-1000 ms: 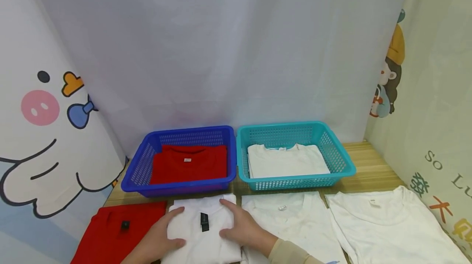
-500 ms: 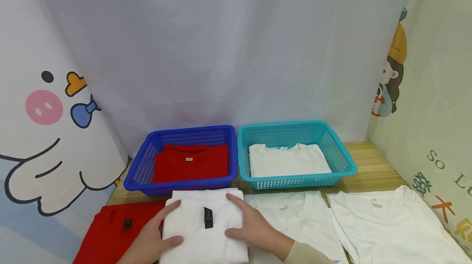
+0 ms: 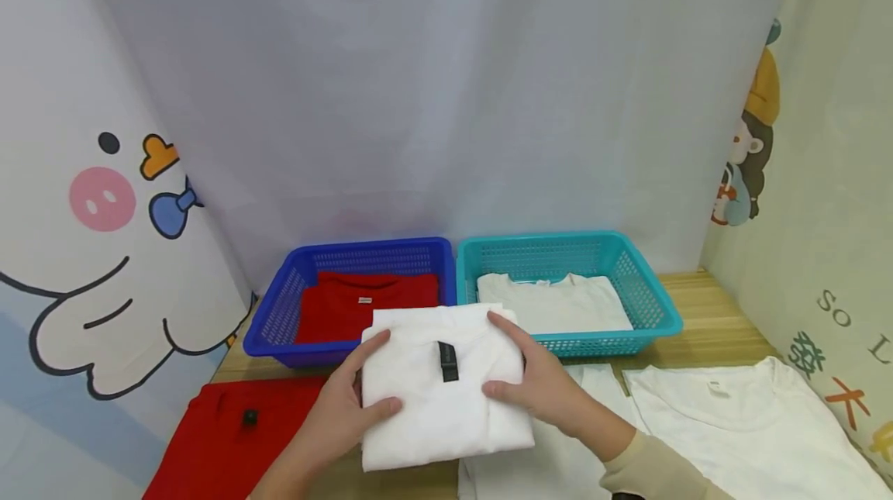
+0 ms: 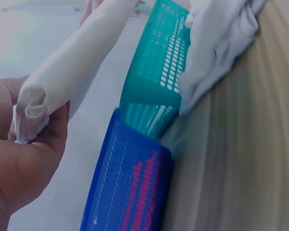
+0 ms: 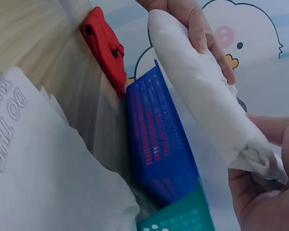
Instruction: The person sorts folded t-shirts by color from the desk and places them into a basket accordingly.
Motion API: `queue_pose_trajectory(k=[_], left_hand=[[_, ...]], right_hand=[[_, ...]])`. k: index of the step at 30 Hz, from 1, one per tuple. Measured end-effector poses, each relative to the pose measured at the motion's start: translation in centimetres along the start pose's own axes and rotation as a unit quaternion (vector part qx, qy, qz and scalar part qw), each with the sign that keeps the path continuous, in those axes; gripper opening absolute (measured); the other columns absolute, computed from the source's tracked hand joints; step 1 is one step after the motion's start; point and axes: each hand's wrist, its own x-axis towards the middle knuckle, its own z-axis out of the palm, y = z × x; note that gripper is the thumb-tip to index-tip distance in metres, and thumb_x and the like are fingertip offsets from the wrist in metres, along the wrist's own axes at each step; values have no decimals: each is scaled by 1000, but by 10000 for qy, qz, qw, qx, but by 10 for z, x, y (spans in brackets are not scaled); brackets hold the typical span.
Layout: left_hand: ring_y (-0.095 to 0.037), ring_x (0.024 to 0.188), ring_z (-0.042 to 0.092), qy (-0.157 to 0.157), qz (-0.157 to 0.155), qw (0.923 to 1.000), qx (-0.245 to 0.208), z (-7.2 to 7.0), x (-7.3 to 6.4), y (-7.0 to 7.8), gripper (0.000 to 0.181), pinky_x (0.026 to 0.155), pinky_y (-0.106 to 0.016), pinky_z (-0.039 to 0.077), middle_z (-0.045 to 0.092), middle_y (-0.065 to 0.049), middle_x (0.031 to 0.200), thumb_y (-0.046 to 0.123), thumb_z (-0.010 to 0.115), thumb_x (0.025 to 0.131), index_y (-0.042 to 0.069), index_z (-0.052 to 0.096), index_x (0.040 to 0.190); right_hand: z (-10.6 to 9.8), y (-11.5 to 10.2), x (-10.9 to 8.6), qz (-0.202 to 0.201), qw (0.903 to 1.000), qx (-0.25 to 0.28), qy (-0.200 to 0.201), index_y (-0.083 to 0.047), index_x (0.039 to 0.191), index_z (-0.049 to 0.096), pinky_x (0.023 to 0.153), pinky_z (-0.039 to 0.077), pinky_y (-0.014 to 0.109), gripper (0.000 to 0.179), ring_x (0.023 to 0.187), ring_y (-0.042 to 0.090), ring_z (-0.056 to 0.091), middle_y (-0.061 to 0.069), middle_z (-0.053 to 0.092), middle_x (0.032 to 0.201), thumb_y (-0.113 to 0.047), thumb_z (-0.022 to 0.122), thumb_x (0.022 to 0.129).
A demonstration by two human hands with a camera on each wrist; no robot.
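A folded white T-shirt (image 3: 432, 407) with a black neck label hangs in the air between both hands in the head view. My left hand (image 3: 349, 407) grips its left side, thumb on top and fingers partly under the cloth. On the opposite side my right hand (image 3: 537, 380) holds it the same way. The left wrist view shows the rolled edge of the white T-shirt (image 4: 77, 62) pinched in the left hand (image 4: 29, 149). From the right wrist, the thick fold of the T-shirt (image 5: 197, 91) runs between the right hand (image 5: 265, 187) and the left hand (image 5: 195, 24).
Behind stand a blue basket (image 3: 268, 325) with a folded red shirt (image 3: 342, 314) and a teal basket (image 3: 656, 310) with a folded white shirt (image 3: 558, 306). A red shirt (image 3: 230, 446) lies at left, white shirts (image 3: 725, 422) at right, on the wooden table (image 3: 698, 306).
Both hands have lifted the folded white T-shirt off the table and carried it forward and to the right. It now overlaps the fronts of the baskets in the head view.
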Motion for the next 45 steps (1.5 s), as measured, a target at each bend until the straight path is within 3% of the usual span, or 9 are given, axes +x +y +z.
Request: queue_pose_trajectory(k=[3,9,16,20,26,33,39,45], left_hand=[[-31,113,55,-75,267,9996,-78,16,17,9,83,78,-37,57,43,-8,139,15,82,77,42,39,143],[-30,104,58,-262,808,9962,-192,42,55,28,82,75,-38,58,48,-8,132,14,80,79,40,39,144],[-28,109,56,-277,1048,9941,-62,63,92,46,82,78,-38,57,45,-5,136,14,80,79,41,38,144],[-28,108,57,-325,1201,9922,18,73,113,54,82,77,-38,57,44,-6,138,13,79,80,39,37,146],[-27,105,59,-327,971,9947,80,95,146,55,80,75,-37,58,40,-5,143,17,78,82,45,36,145],[-25,108,57,-332,657,9973,-71,122,175,50,78,81,-40,56,42,-5,141,14,76,84,47,38,143],[-23,116,52,-88,637,9979,-54,136,187,41,71,92,-43,51,40,-3,147,10,73,86,42,43,142],[-21,119,50,163,543,9983,-125,141,192,28,70,94,-41,49,39,0,148,9,72,87,41,43,142]], right_hand=[[-23,-3,3,-92,9999,102,98,-40,147,35,82,53,37,87,112,29,51,12,37,148,-26,83,76],[-64,-2,13,-218,9991,-240,285,-40,149,29,82,54,39,87,119,33,48,11,31,152,-35,80,79],[-102,2,32,-376,9978,-387,391,-41,150,26,85,53,44,86,122,36,45,14,28,152,-39,77,81],[-120,8,48,-508,9982,-79,314,-38,152,25,85,53,42,86,123,36,44,13,25,153,-32,76,83],[-143,19,65,-388,9987,168,281,-34,154,21,79,55,35,88,121,39,45,16,23,153,-28,75,85],[-163,42,75,-117,9984,-244,496,-38,153,18,101,39,57,91,138,40,26,11,7,160,-36,75,83],[-169,61,84,-95,9968,-577,547,-38,154,17,100,39,59,92,134,43,30,15,10,159,-39,75,83],[-165,68,94,-83,9950,-814,574,-36,154,17,104,33,61,93,139,42,22,14,11,159,-39,76,82]])
